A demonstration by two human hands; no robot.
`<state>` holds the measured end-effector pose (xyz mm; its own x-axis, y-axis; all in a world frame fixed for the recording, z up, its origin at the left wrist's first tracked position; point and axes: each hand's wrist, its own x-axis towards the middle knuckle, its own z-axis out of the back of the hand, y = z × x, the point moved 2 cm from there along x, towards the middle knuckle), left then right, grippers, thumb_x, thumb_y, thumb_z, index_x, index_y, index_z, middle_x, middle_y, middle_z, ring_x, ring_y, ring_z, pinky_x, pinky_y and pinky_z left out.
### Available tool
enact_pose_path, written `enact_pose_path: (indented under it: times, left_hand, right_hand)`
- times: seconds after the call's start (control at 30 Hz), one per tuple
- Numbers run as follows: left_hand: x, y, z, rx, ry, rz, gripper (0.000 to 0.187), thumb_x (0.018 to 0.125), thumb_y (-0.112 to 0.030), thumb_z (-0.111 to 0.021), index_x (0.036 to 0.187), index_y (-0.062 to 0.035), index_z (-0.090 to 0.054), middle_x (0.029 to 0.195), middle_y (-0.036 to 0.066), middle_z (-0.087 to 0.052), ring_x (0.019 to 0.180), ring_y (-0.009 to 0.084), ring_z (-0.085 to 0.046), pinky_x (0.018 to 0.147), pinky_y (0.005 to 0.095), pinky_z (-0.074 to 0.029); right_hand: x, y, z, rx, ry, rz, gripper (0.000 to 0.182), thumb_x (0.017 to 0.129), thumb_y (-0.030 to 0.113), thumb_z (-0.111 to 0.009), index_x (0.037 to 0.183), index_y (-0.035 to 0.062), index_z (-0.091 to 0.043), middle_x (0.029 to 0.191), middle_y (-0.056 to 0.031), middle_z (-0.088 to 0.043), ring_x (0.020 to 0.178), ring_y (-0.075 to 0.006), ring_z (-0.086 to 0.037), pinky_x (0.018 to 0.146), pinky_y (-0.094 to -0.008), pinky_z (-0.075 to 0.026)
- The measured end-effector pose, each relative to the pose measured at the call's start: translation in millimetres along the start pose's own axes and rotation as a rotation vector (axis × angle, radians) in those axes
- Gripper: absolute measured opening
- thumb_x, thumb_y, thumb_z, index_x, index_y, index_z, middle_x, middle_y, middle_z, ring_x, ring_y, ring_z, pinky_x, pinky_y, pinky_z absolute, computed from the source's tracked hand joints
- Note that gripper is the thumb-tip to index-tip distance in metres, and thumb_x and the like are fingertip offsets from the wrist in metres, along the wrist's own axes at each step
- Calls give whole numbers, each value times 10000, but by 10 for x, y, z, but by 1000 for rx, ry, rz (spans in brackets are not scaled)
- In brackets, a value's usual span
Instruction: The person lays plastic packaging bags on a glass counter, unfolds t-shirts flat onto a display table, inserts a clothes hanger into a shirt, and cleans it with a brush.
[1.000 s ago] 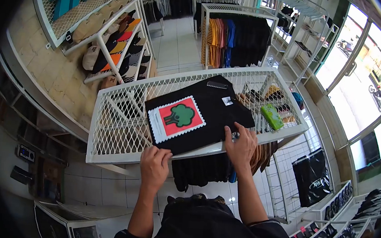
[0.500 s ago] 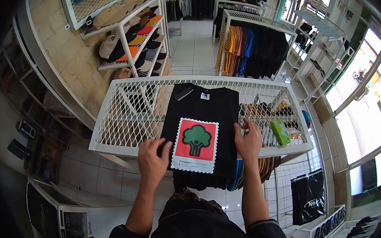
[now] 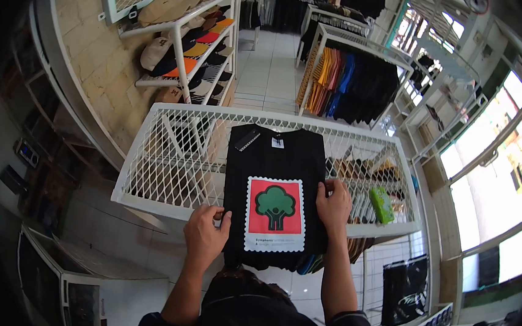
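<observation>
A folded black T-shirt [image 3: 276, 164] lies flat on a white mesh-topped rack, its printed front facing up. The print shows a green tree on a red stamp-shaped square. Near the collar a dark hang tag [image 3: 248, 141] lies on the fabric. My left hand [image 3: 205, 235] is at the shirt's lower left edge, thumb and curled fingers closed at the fabric. On the opposite side, a little higher, my right hand [image 3: 334, 210] pinches the right edge with bent fingers. The shirt's bottom hangs past the rack's near edge.
The white mesh rack [image 3: 169, 156] has a green packet [image 3: 382, 205] on its right side. Clothes hang beneath. Shelves of caps [image 3: 190, 50] stand at the back left, and a rail of hanging shirts [image 3: 353, 78] beyond. A black bag [image 3: 403, 290] hangs at lower right.
Both hands have closed in on the shirt's side edges, with their fingers more curled. The shirt sits slightly lower in view, and the camera has shifted a little.
</observation>
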<state>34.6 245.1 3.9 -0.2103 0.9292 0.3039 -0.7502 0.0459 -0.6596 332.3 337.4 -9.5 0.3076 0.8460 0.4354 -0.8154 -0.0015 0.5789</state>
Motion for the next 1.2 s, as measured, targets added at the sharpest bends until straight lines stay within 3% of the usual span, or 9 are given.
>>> enact_pose_path:
  times: [0.27,0.4,0.53,0.6,0.67,0.87,0.93,1.1,1.2]
  left_hand:
    - [868,321,-513,-146,-53,-122,346,882,-299,-786,954,31,-706,858,145,-696,767,274,-687,701,396,-520]
    - [1342,418,-744,-405,86,-32,412,869,-366,-780,915,30,-676,798,173,-681,720,338,-664,676,425,-513]
    - [1670,243,-808,-452,195,91,437,897,-366,-760,803,39,-626,686,129,-606,626,265,-573,601,395,-434]
    - [1800,308,-934,-489,225,182,437,919,-352,-745,774,38,-610,669,104,-584,612,224,-543,587,380,-412]
    - [1947,445,-1098,-692,279,138,271,1002,-246,-670,967,19,-717,758,3,-644,674,75,-565,602,264,-449]
    - [2141,-155,-237,-865,343,143,314,984,-227,-696,1119,56,-692,929,30,-719,782,88,-661,721,221,-526]
    - [2299,-525,14,-893,254,145,242,991,-239,-679,1001,-1,-721,819,-11,-670,707,55,-579,662,216,-472]
    - [3236,-140,-503,-892,193,-48,260,996,-258,-667,995,-5,-726,831,27,-687,708,79,-600,660,241,-491]
    - [2967,125,-833,-397,306,159,739,945,-538,-658,1435,-2,-525,1016,205,-722,925,245,-712,735,300,-540]
  right_hand:
    - [429,49,-188,6,73,12,310,897,304,-696,1026,22,-692,885,-180,-709,872,-380,-688,811,-475,-518]
    - [576,41,-295,128,57,-25,345,895,319,-699,1012,-5,-686,883,-204,-711,877,-399,-687,826,-480,-518]
    - [659,-167,-515,76,107,-71,453,923,378,-701,1055,-55,-696,945,-243,-720,914,-415,-697,842,-452,-523]
    - [703,-93,-450,361,305,-150,434,972,350,-666,1112,-59,-696,958,-216,-736,920,-348,-713,838,-413,-527]
    - [719,-11,-338,480,356,-199,379,1007,284,-636,1141,-67,-683,992,-170,-747,923,-247,-706,828,-365,-527]
    - [923,527,274,731,255,-109,324,1034,226,-609,1182,-59,-652,1009,-88,-733,920,-122,-652,820,-289,-521]
    - [1203,777,428,831,294,-76,328,1035,224,-607,1188,-63,-650,1004,-92,-729,908,-113,-649,808,-280,-518]
    - [1973,575,-150,722,283,-105,453,1031,325,-603,1214,-88,-637,1030,-129,-728,938,-159,-663,843,-316,-518]
    - [1945,-124,-851,290,516,-220,773,979,576,-585,1337,-109,-579,1266,-280,-669,1186,-333,-656,1031,-413,-479]
